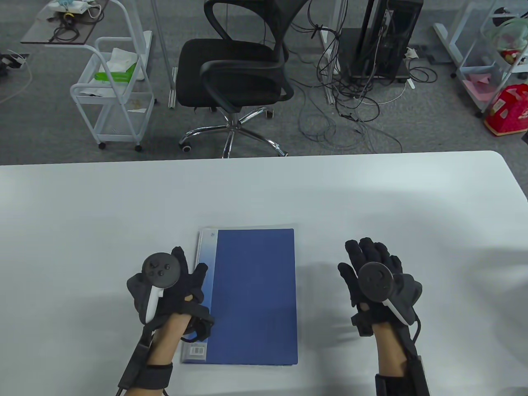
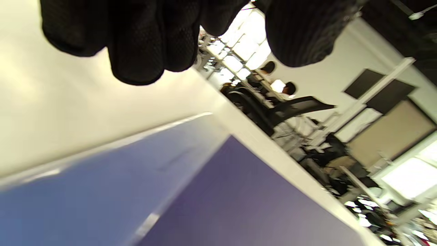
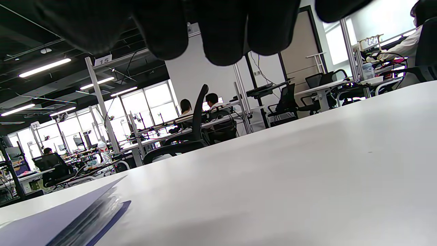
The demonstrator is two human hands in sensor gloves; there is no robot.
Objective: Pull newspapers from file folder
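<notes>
Flat, closed blue plastic file folder [image 1: 253, 297] with a pale spine strip and a barcode sticker at its lower left corner, lying lower centre of the table view on the white rounded-corner table [image 1: 371, 194]. No newspaper sheets distinguishable in that view; only thin layered edges at the folder's open side in the lower left of the right wrist view [image 3: 85, 218].

Left hand [image 1: 169, 284] in a black sensor glove, tracker on its back, over the folder's left spine edge at lower left of centre; thumb reaching toward the cover. Fingers loosely curled and spread, nothing visibly gripped; contact with the folder impossible to tell. In the left wrist view, dark fingertips [image 2: 136, 44] hanging from the top edge above the blue cover [image 2: 239, 198].

Right hand [image 1: 377, 280] gloved likewise, at lower right of the table view, well apart from the folder, fingers extended forward and slightly spread, holding nothing.

Beyond the table's far edge, upper centre: black mesh office chair [image 1: 239, 70]; upper left: white wheeled cart [image 1: 113, 95].
</notes>
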